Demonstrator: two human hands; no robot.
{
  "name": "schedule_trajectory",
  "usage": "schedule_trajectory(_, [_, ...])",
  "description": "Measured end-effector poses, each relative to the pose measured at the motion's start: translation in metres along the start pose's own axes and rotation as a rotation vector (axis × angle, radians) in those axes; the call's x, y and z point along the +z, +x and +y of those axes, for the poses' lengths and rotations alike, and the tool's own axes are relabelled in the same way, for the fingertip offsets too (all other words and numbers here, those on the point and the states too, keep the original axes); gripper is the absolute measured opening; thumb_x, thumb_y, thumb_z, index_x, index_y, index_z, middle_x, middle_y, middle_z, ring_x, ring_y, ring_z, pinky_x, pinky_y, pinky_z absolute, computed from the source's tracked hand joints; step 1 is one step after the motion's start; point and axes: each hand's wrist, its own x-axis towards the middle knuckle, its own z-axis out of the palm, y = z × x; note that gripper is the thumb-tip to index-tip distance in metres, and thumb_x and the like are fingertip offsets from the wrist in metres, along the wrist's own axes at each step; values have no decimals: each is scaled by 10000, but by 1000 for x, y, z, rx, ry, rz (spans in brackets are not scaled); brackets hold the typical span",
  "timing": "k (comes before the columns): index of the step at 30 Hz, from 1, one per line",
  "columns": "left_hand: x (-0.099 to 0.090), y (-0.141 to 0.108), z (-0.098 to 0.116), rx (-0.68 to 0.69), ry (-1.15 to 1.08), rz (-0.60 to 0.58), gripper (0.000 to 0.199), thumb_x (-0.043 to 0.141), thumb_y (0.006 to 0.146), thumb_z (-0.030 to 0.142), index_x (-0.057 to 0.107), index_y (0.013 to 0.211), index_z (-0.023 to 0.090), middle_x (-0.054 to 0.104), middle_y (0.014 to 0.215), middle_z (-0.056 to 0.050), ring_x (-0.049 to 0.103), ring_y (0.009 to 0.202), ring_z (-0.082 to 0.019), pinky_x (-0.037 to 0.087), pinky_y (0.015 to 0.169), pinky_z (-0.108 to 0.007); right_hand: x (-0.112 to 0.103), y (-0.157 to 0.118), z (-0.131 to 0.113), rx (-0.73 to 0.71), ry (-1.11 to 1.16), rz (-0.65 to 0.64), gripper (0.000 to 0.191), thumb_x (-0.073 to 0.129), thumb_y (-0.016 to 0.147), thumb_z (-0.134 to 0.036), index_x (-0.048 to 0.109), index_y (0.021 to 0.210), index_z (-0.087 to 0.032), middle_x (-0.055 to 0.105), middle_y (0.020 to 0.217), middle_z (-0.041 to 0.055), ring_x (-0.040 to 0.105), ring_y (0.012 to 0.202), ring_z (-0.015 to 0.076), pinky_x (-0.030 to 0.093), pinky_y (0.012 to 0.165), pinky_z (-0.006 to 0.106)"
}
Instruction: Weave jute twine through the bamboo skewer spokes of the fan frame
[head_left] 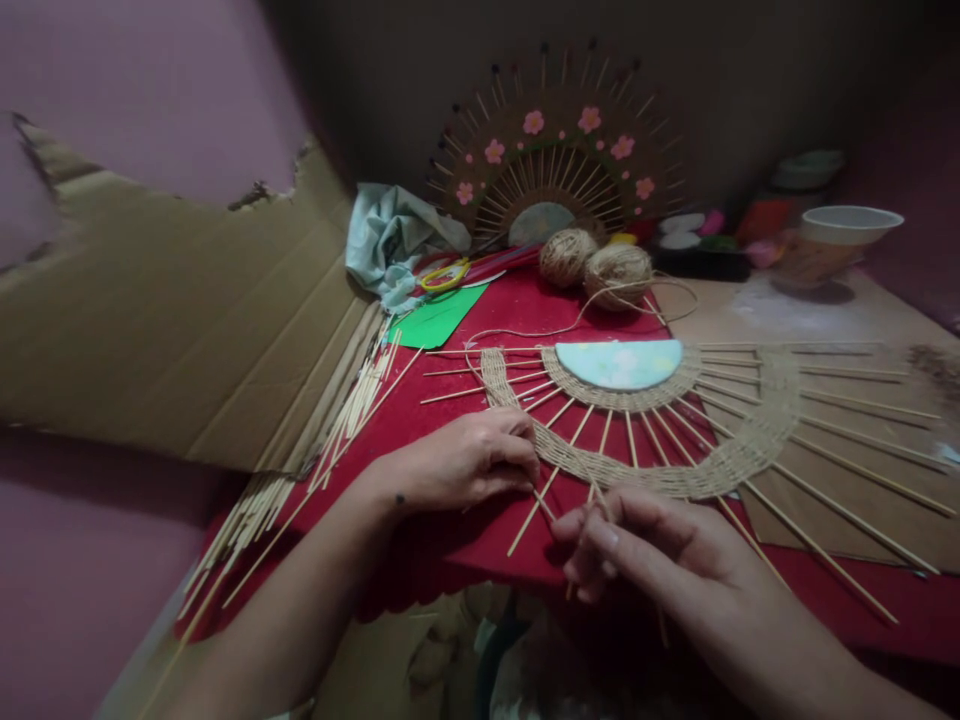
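A half-round fan of thin wooden sticks lies on the red cloth, with a woven twine band (pixel 780 400) and a pale blue half-disc (pixel 619 364) at its centre. My left hand (pixel 480 460) is closed at the lower left of the band, and a thin stick (pixel 544 504) sticks out from its fingers. Just to the right, my right hand (pixel 637 550) pinches a thin stick (pixel 595 490) below the band; its fingertips partly hide the grip. From the twine balls (pixel 619 275) a loose strand runs to the band's left end.
Loose sticks (pixel 345 420) lie at left beside a cardboard sheet (pixel 187 310). Behind are a green sheet (pixel 439 318), yellow-handled scissors (pixel 445 275), a crumpled cloth (pixel 397 235) and a finished flowered fan (pixel 555 150). A cup (pixel 832 245) stands at right on a brown board (pixel 720 300).
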Motion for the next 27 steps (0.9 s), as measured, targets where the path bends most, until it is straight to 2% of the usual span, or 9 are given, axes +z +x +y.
schedule_trajectory(3, [-2,0,1,-4,1,-25,115,560,875,227,641,828,159,537,898,-47,504,857,-139,431,793,-253,2,-7,1,-53,-90,60,326,533,852,-462,615,679,-199,661,844,62,610,853,187,493,752,276])
schedule_trajectory(5, [-3,-1,2,11,-18,-39,112,572,868,234,648,818,169,535,886,-41,502,852,-140,430,794,-255,4,-11,2,-69,-152,80,340,521,857,-451,588,634,-202,646,825,52,600,856,188,488,753,267])
schedule_trajectory(9, [-4,-2,1,29,-42,-38,111,566,867,195,663,815,179,532,867,-34,505,847,-136,430,799,-250,10,-13,6,-46,-189,19,313,493,872,-430,580,671,-206,601,730,27,567,674,148,469,582,226])
schedule_trajectory(12, [-4,-3,1,33,-27,-56,102,574,864,205,671,842,182,539,886,-40,509,867,-140,432,803,-246,16,-13,8,-77,-208,-29,283,500,867,-382,604,672,-205,605,718,32,581,685,152,481,604,228])
schedule_trajectory(16, [-6,-3,1,41,-8,-89,123,588,860,250,673,837,164,535,883,-44,507,858,-135,426,806,-242,28,-15,10,-117,-192,-88,184,503,834,-258,679,823,-206,671,856,59,634,791,170,509,697,243])
schedule_trajectory(19, [-6,-3,1,40,-9,-92,119,597,855,260,671,844,167,534,886,-40,507,862,-134,423,807,-241,37,-18,13,-123,-189,-102,227,506,788,-190,706,894,-216,686,864,57,645,794,172,515,706,250])
schedule_trajectory(24, [-5,-2,2,49,3,-99,131,637,821,297,660,826,168,537,881,-35,498,869,-141,414,798,-240,50,-17,25,-68,-131,-211,281,470,797,-160,706,928,-236,689,874,38,644,744,149,521,645,232])
schedule_trajectory(27, [-6,-1,5,43,29,-106,133,649,810,285,656,812,152,531,873,-38,491,859,-140,411,794,-236,58,-14,42,-11,-115,-263,281,467,802,-172,687,972,-211,676,932,65,634,640,137,508,526,216])
